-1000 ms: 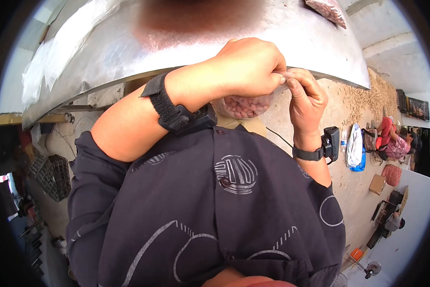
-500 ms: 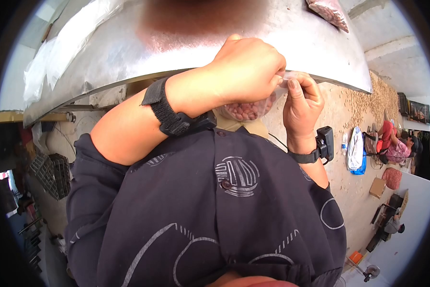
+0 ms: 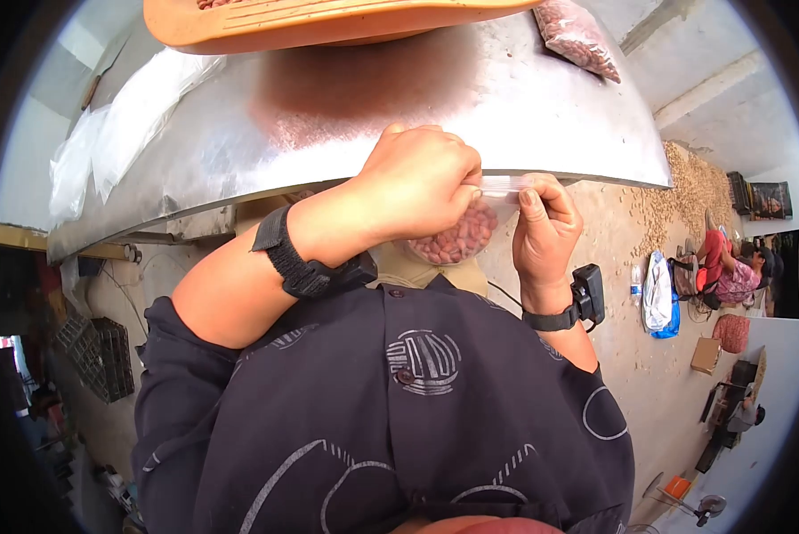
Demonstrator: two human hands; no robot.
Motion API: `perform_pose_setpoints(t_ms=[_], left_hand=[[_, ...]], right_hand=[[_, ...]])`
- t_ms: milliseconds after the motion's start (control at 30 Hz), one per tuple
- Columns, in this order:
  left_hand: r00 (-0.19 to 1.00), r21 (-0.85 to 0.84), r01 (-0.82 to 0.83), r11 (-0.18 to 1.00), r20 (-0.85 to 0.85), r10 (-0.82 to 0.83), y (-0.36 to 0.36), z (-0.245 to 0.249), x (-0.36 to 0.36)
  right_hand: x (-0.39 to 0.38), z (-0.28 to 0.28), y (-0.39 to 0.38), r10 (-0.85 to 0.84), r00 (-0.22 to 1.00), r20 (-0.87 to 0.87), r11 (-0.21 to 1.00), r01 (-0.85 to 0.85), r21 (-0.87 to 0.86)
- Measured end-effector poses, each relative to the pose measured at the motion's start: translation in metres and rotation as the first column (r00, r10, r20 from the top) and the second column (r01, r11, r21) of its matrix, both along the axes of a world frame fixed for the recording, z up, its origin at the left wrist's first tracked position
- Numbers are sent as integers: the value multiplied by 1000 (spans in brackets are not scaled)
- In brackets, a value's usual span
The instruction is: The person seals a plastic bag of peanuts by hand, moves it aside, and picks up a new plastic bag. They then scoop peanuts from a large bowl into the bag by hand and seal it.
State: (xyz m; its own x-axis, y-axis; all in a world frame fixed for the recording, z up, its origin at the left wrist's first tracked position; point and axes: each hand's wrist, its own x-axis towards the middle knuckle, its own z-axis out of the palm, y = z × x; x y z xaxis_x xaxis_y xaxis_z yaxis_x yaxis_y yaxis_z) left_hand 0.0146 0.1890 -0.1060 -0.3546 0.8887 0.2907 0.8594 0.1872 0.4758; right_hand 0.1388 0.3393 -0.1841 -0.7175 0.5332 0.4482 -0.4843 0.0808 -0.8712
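A clear zip bag (image 3: pixel 457 238) of reddish peanuts hangs at the front edge of the metal table (image 3: pixel 586 133), close to my chest. My left hand (image 3: pixel 424 176) is closed on the left part of its top strip, knuckles up. At the strip's right end, my right hand (image 3: pixel 546 222) pinches the bag between thumb and fingers. The strip shows flat and stretched between the two hands. My left hand partly hides the bag's upper left side. Both wrists wear black straps with small devices.
An orange tray (image 3: pixel 346 27) with peanuts stands at the table's far side. Beside it lies a filled bag (image 3: pixel 577 40). Clear plastic bags (image 3: pixel 137 116) lie at the left. Peanuts (image 3: pixel 693 191) cover floor at the right, near a seated person (image 3: pixel 739 274). A crate (image 3: pixel 106 343) is lower left.
The view has shifted, bringing the orange tray into sight. My hands are farther apart along the bag's top, and more of the strip and the peanuts shows.
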Motion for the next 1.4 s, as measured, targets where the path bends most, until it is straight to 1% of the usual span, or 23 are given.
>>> perform_pose_setpoints(t_ms=[100, 300, 433, 533, 633, 700, 800, 867, 900, 1000, 1100, 1300, 1400], left_hand=[[999, -62, -11, 998, 29, 13, -5, 3, -1], [998, -66, -13, 998, 54, 17, -17, 4, -6], [999, -88, -28, 996, 33, 31, -24, 2, -9], [998, -88, -27, 996, 56, 32, -29, 1, -9], [998, -101, -25, 995, 61, 31, -36, -1, -12], [996, -127, -35, 991, 71, 45, -40, 3, -11], [995, -132, -34, 991, 92, 46, -47, 4, -14], [996, -100, -33, 994, 80, 41, -53, 1, -17], [996, -84, -30, 996, 76, 36, -54, 0, -17], [988, -111, -71, 991, 128, 85, -60, -2, -19], [995, -87, -51, 995, 82, 58, -66, -6, -21], [981, -44, -86, 995, 173, 92, -75, -10, -20], [947, -2, -162, 987, 282, 156, -80, -17, -23]], right_hand=[[1, 1, 2, 7, 1000, -5, 1000, -7, -12], [3, -1, 4, 24, 1000, -17, 999, -24, -46], [3, -1, 5, 45, 998, -33, 994, -48, -98], [6, -1, 5, 48, 999, -26, 995, -50, -86], [5, 7, 1, -25, 1000, -19, 994, 23, -105], [7, 7, 4, -15, 1000, -28, 993, 11, -119], [7, 6, 6, -2, 998, -64, 985, -9, -172], [8, 5, 7, -14, 998, -65, 978, 0, -209], [9, 3, 9, -11, 997, -70, 978, -4, -210], [12, 1, 12, 21, 996, -87, 981, -38, -193], [13, 1, 14, 4, 997, -81, 978, -21, -208], [21, -7, 25, 66, 991, -113, 979, -86, -186], [24, -11, 33, 111, 990, -91, 948, -133, -290]])
